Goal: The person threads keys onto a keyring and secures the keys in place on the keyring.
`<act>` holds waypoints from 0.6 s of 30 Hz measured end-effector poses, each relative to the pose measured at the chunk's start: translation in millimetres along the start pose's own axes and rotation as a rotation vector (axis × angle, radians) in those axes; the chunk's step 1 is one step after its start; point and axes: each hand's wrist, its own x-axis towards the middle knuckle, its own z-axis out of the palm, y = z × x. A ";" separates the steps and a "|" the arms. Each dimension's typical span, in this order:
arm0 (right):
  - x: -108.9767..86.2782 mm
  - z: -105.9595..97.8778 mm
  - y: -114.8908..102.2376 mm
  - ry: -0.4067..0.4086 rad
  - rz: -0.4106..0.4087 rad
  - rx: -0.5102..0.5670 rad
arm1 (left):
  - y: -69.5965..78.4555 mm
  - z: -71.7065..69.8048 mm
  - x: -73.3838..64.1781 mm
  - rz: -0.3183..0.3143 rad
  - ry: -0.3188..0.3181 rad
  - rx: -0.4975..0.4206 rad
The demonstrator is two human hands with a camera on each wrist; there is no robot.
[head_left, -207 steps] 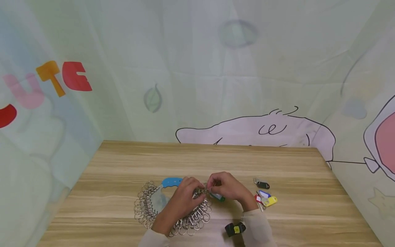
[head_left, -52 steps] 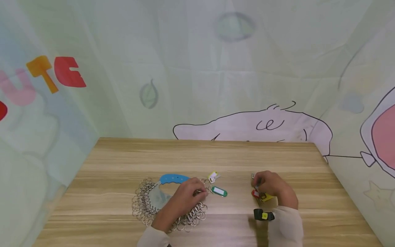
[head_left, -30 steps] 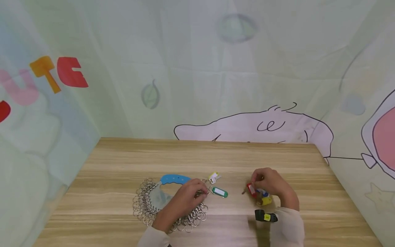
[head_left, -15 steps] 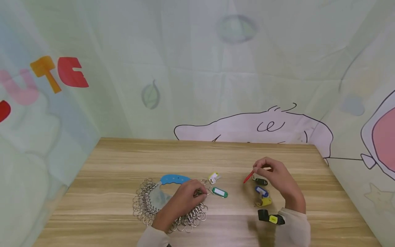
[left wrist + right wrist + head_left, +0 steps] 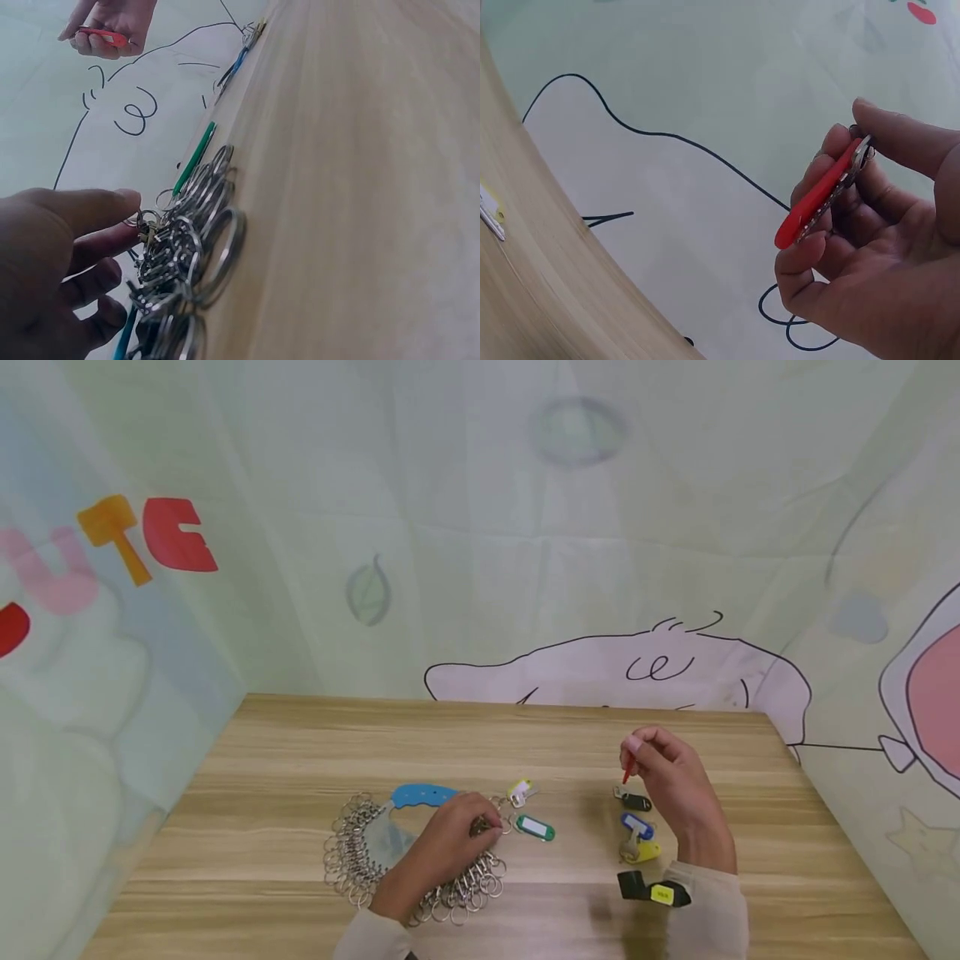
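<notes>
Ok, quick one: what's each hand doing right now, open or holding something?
Left hand: closed, pinching part of the bunch of metal rings.
Right hand: closed, holding the red key tag and its key.

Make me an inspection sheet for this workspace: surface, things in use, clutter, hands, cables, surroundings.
Surface: light wood-grain table.
Things in use: blue-handled holder fringed with silver metal rings; red plastic key tag with a metal key, off the table; beside the rings, elongated green plastic tag and yellow plastic tag with silver key; further right, black plastic tag, blue plastic tag and second yellow plastic tag.
Clutter: nothing seen.
Left hand: pinches at the rings with thumb and forefinger.
Right hand: holds up the red tag; black wrist camera with yellow label at its sleeve.
Cables: nothing seen.
Surroundings: pale green printed backdrop with coloured letters and cartoon outlines.
</notes>
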 end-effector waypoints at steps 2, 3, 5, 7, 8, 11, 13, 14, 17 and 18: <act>0.1 0.7 0.1 -0.008 -0.003 0.007 | -0.3 0.1 -0.2 0.006 -0.001 -0.001; 0.2 1.0 0.2 -0.013 -0.001 0.007 | -0.6 0.2 -0.2 0.010 -0.002 -0.001; 0.2 1.6 -0.2 -0.024 0.013 -0.002 | -1.2 0.3 -0.3 0.016 -0.002 -0.001; 0.1 2.4 -1.1 -0.030 0.033 -0.023 | -1.6 0.1 -0.3 0.020 -0.001 -0.004; 0.1 3.1 -2.0 -0.034 0.043 -0.035 | -1.7 0.0 -0.3 0.023 0.002 -0.004; 0.8 5.8 -4.9 -0.044 0.062 -0.080 | -1.5 -0.3 0.1 0.032 0.009 -0.006; 1.6 8.2 -6.2 -0.060 0.070 -0.124 | -1.2 -0.3 0.6 0.042 0.013 -0.003; 2.2 9.8 -6.6 -0.068 0.074 -0.146 | -1.0 -0.2 1.0 0.048 0.013 0.003; 3.7 14.2 -4.6 -0.107 0.078 -0.212 | -1.0 0.3 1.7 0.061 0.004 0.021; 4.1 15.9 -3.3 -0.122 0.080 -0.232 | -1.1 0.3 1.8 0.062 -0.002 0.027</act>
